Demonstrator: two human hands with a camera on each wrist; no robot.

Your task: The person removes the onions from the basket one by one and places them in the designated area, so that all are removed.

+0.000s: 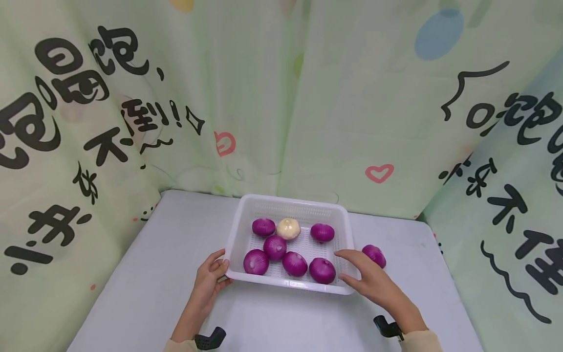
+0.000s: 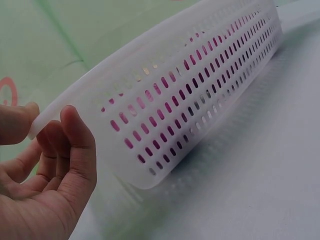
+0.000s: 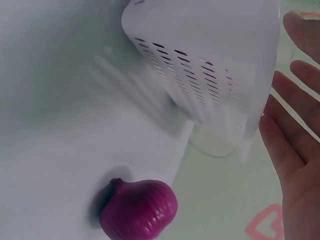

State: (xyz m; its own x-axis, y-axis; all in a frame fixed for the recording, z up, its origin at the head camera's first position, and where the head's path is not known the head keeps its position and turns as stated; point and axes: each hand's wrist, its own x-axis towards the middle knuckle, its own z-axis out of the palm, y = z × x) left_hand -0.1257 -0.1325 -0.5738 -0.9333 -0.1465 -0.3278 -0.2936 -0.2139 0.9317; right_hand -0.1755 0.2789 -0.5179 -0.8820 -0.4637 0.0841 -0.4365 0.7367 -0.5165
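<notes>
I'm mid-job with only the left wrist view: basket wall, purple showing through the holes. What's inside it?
Observer: The basket holds six purple onions and one pale onion.
Operator: Anything lying outside, where I can't see?
Observer: Yes, a lone onion, purple, on the table just beyond the basket's right end.
Operator: And the right hand?
Observer: The right hand is at that end of the basket, thumb and fingers apart, with no onion in it.
</notes>
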